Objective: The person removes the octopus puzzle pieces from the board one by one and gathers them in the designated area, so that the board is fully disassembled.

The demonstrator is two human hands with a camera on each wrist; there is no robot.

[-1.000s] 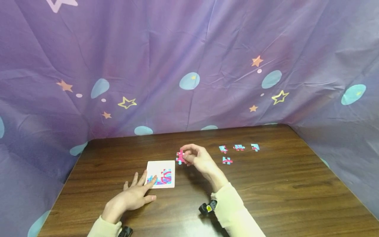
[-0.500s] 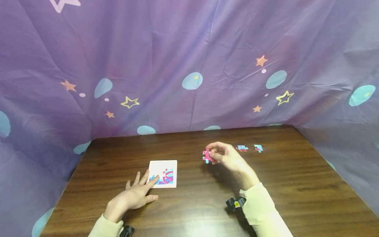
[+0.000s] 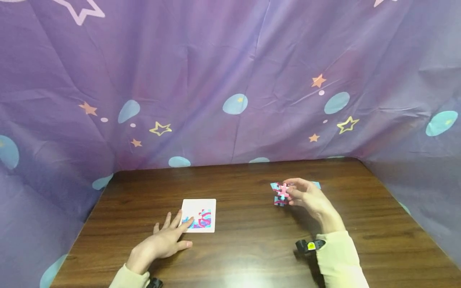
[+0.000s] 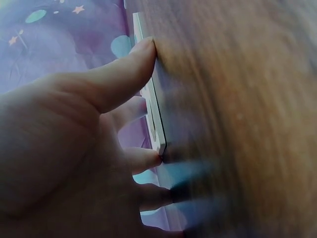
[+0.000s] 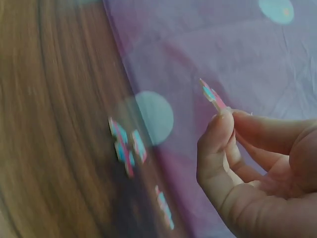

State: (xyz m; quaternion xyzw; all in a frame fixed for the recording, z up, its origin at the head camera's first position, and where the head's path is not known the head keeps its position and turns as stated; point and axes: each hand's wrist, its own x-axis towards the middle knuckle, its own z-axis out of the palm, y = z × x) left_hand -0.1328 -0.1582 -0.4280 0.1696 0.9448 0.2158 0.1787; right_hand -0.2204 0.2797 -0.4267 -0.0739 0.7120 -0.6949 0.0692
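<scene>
My right hand (image 3: pixel 311 200) pinches a pink and blue jigsaw piece (image 3: pixel 283 191) between thumb and fingertips, held up off the table over the loose pieces. In the right wrist view the pinched jigsaw piece (image 5: pixel 213 96) is seen nearly edge-on. With fingers spread, my left hand (image 3: pixel 163 241) lies at the left side of a white square puzzle board (image 3: pixel 189 205); its index finger reaches onto the board. Fitted pieces in pink, blue and purple cover the lower part of the board, partly hidden by that finger. The left wrist view shows the puzzle board's edge (image 4: pixel 157 121) beside the fingers.
Loose jigsaw pieces lie around and behind my right hand, among them a blue and pink piece (image 3: pixel 279 201) and a blue one (image 3: pixel 317 185). A brown wooden table (image 3: pixel 245 244) bears everything. Purple patterned cloth (image 3: pixel 201 132) hangs behind and at both sides.
My right hand has carried the pinched jigsaw piece rightward, from beside the board to the loose pieces, partly covering them. The left hand stays at the board.
</scene>
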